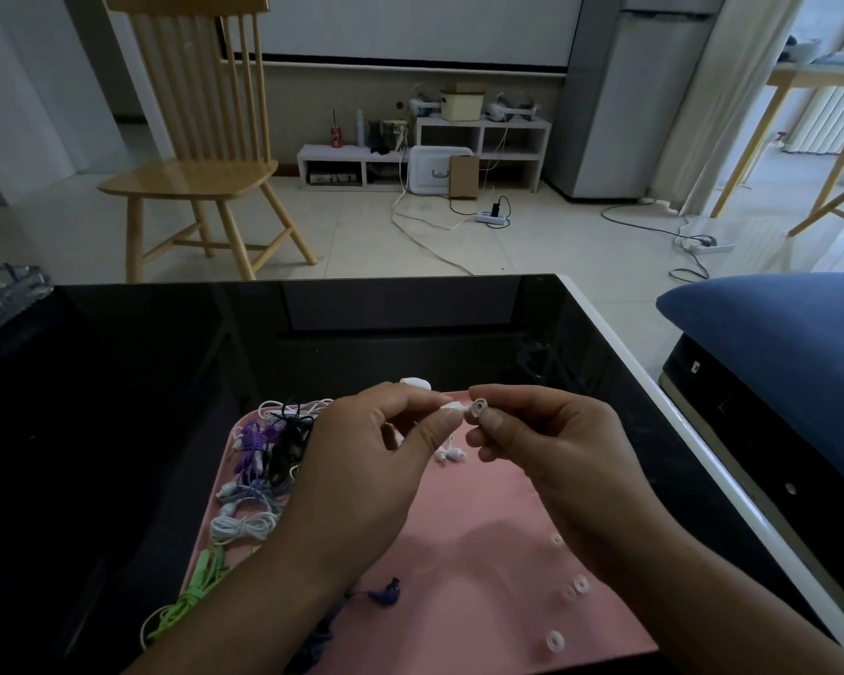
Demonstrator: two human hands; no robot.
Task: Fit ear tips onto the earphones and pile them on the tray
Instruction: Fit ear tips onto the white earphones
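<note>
Above the flat pink tray (483, 504), the left hand (361, 470) pinches a small white earbud (451, 407) between thumb and forefinger. Just beside it, the right hand (551, 445) pinches a pale silicone ear tip (478, 408), seemingly touching the bud. Bundled coloured earphones (259, 470) lie along the tray's left edge; loose ear tips (581, 584) lie near its right edge.

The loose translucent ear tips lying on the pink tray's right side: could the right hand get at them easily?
Probably yes. The loose translucent ear tips lie uncovered on the pink tray, beside the right forearm. But the right hand already pinches a small ear tip, so it would have to finish with that one.
</note>
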